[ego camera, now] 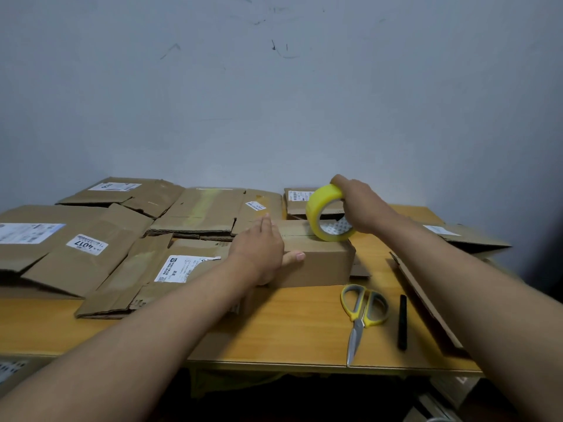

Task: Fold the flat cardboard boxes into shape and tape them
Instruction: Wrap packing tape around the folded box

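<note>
Nearest the person, on the wooden table (274, 330), a pair of scissors (361, 312) with yellow and grey handles lies just below and to the near side of the right hand (362, 205), blades pointing toward the table's front edge. A black pen (402, 322) lies just beside the scissors, on their right, and further right a flat sheet of cardboard (426, 309) runs along that side of the table.

Between the two hands sits a small folded box (316, 260), standing in shape with its top flaps closed. The left hand (259, 248) lies on the box's left end, fingers straight and flat on the top, thumb stretched along the near side wall; it presses the box and curls round nothing. The right hand grips a roll of yellow tape (327, 213) from above, fingers curled over its outer rim, and the roll stands on edge, its lower rim touching the right part of the box top.

To the left of the left hand, flattened boxes (91, 254) with white shipping labels overlap in a loose pile across the table. Beyond both hands more flat cardboard (210, 211) lies against the wall (274, 102), which is pale grey-blue with a few dark scuff marks. Past the right hand another flattened box (463, 236) with a label lies at the table's far right.
</note>
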